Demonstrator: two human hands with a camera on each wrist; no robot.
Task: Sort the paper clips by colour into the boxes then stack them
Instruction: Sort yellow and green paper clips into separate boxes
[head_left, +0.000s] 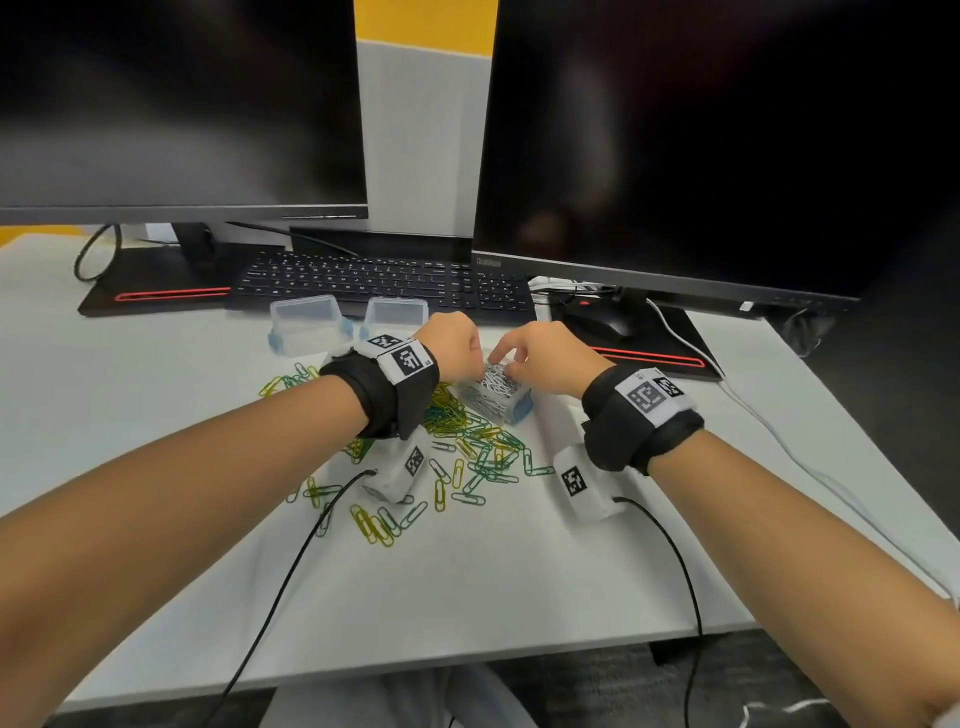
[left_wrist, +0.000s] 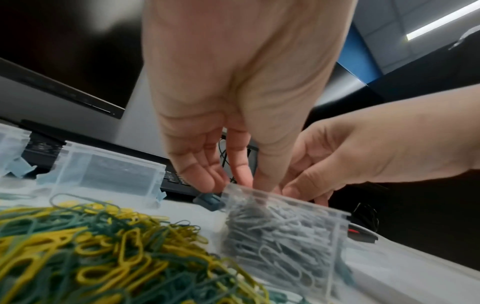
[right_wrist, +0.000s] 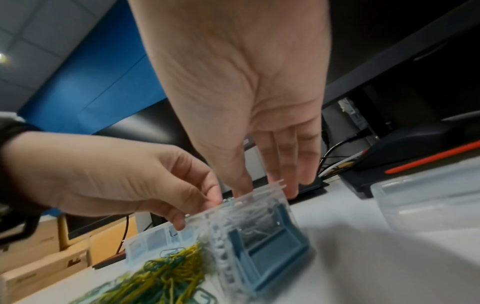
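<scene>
On the white table (head_left: 156, 415), two empty clear boxes (head_left: 306, 325) stand at the far left by the keyboard (head_left: 384, 283), and nearer lies a loose heap of yellow and green paper clips (head_left: 467, 447). Just right of the heap sits a clear box of white paper clips (head_left: 496, 395) (blue latch on its right end), with both hands over its open top. The left hand (head_left: 449, 345) reaches its fingers (left_wrist: 207, 174) down to the rim, while the right hand (head_left: 540, 356) curls its fingertips (right_wrist: 241, 185) into the white clips; whether either pinches a clip I cannot tell.
</scene>
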